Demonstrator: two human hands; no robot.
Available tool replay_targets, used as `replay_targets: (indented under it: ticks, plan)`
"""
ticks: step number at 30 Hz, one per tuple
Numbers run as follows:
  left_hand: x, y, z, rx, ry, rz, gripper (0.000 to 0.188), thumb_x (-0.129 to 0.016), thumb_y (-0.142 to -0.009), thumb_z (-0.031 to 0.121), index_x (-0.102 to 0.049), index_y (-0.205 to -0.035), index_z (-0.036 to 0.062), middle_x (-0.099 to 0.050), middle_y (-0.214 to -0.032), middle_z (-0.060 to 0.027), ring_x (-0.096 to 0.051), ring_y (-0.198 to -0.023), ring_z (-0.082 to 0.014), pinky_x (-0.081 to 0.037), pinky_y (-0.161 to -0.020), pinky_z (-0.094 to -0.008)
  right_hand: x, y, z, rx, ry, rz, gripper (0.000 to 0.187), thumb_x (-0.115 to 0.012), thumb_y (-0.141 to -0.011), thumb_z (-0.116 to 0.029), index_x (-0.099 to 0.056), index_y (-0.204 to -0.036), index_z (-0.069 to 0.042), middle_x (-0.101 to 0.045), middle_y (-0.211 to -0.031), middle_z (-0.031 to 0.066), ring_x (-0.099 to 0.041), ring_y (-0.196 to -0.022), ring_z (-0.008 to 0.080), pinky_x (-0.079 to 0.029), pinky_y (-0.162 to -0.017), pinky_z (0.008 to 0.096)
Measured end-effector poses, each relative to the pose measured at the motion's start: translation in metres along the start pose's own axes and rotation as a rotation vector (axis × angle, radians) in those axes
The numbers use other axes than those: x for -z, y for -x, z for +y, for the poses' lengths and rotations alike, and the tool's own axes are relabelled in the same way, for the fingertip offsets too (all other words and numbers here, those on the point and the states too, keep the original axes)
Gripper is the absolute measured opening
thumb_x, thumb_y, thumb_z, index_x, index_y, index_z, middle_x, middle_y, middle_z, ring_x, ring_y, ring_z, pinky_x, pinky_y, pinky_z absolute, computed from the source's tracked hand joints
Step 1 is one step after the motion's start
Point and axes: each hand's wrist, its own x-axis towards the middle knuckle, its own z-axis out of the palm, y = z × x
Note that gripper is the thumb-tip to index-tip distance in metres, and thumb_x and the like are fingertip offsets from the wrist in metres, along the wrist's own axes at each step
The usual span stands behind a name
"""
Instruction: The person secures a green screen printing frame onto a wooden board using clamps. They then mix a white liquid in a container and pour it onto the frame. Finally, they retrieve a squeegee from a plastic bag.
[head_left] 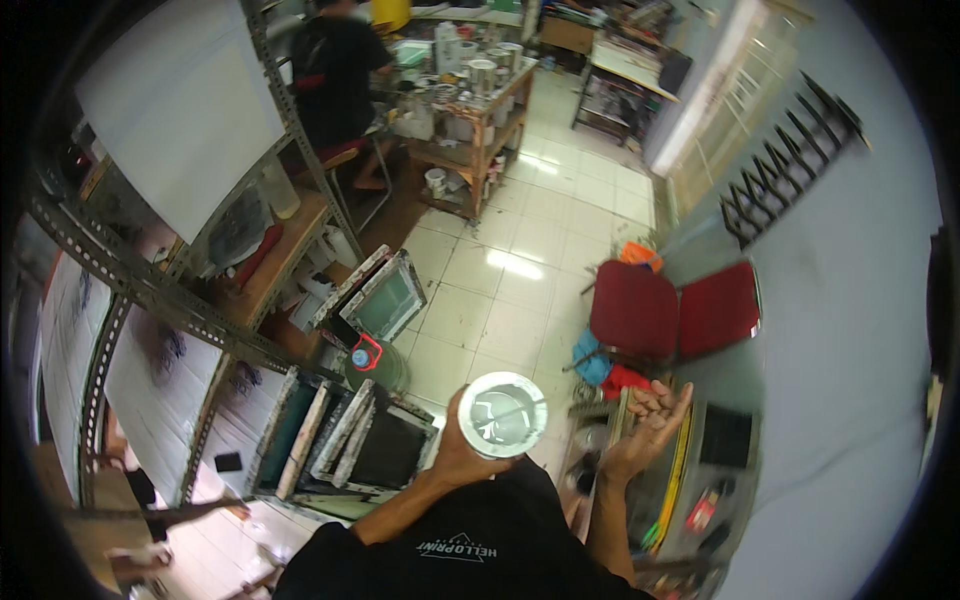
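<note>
- White round tub: held in front of the black shirt, above the tiled floor; mouth uncovered, facing up toward the camera.
- Left hand: gripping the tub around its left and near side; sole visible support.
- Right hand: open, fingers loosely curled, palm up, nothing seen in it; well apart from the tub, over the cluttered bench.
- Contents: grey, glossy, probably liquid; depth cannot be told.
- Risk 1, spill: a tilt of the left wrist or an abrupt turn could send liquid over the rim onto shirt or tiles.
- Risk 2, drop: if the tub's wall is wet or slick, a one-handed grip may slide.
- Risk 3, splash: framed screens lean close on the left; slopping that way could mark them.
- Risk 4, trip or knock: a large bottle with a red handle and a red chair flank the walkway; eyes on the tub could mean a foot catches one.
</note>
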Motion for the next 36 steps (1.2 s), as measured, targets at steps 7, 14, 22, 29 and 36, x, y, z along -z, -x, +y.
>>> replay_targets:
  ticks: [7,14,22,29,36]
  plan:
    - [0.001,-0.156,-0.015,0.127,-0.195,0.424,0.109,-0.101,-0.056,0.028,-0.042,-0.141,-0.0045,-0.058,-0.132,-0.0197,-0.061,-0.124,-0.0315,-0.048,-0.109,-0.0437,-0.142,-0.155,0.098,-0.188,-0.145,-0.291,0.068,-0.054,-0.111,-0.027,-0.024,-0.165,0.001,-0.059,-0.132,0.0163,-0.061,-0.112,0.0208,-0.049,-0.097,0.0346]
    - [0.008,-0.304,-0.038,0.273,-0.001,0.594,0.113,-0.1,-0.059,0.033,-0.035,-0.144,-0.0025,-0.056,-0.138,-0.0174,-0.058,-0.127,-0.0299,-0.046,-0.11,-0.0462,-0.314,-0.264,0.188,-0.162,-0.319,-0.687,0.088,-0.065,-0.105,-0.036,-0.014,-0.168,-0.001,-0.06,-0.134,0.0165,-0.06,-0.121,0.0259,-0.043,-0.108,0.0414]
    - [0.033,-0.461,-0.119,0.227,-0.352,0.782,0.118,-0.101,-0.061,0.034,-0.03,-0.147,-0.002,-0.053,-0.137,-0.0182,-0.056,-0.127,-0.0302,-0.043,-0.112,-0.0455,-0.519,-0.397,0.262,-0.029,-0.183,-0.739,0.112,-0.086,-0.088,-0.029,-0.012,-0.169,-0.006,-0.048,-0.149,0.0226,-0.05,-0.137,0.0332,-0.039,-0.115,0.0476]
    - [0.039,-0.59,-0.144,0.344,-0.413,0.899,0.12,-0.1,-0.059,0.026,-0.027,-0.149,-0.0012,-0.05,-0.141,-0.0203,-0.055,-0.129,-0.0315,-0.043,-0.113,-0.048,-0.725,-0.511,0.365,0.013,-0.169,-0.767,0.123,-0.09,-0.083,-0.042,-0.01,-0.169,-0.005,-0.031,-0.164,0.0303,-0.036,-0.152,0.0424,-0.03,-0.123,0.0535]
    - [-0.014,-0.707,-0.173,0.618,-0.552,1.301,0.11,-0.1,-0.058,0.019,-0.043,-0.15,-0.0031,-0.057,-0.142,-0.0196,-0.059,-0.129,-0.0325,-0.046,-0.114,-0.0464,-0.88,-0.578,0.476,0.256,0.081,-0.75,0.145,-0.099,-0.067,-0.046,-0.005,-0.168,-0.001,-0.024,-0.164,0.0365,-0.029,-0.151,0.052,-0.029,-0.124,0.0564]
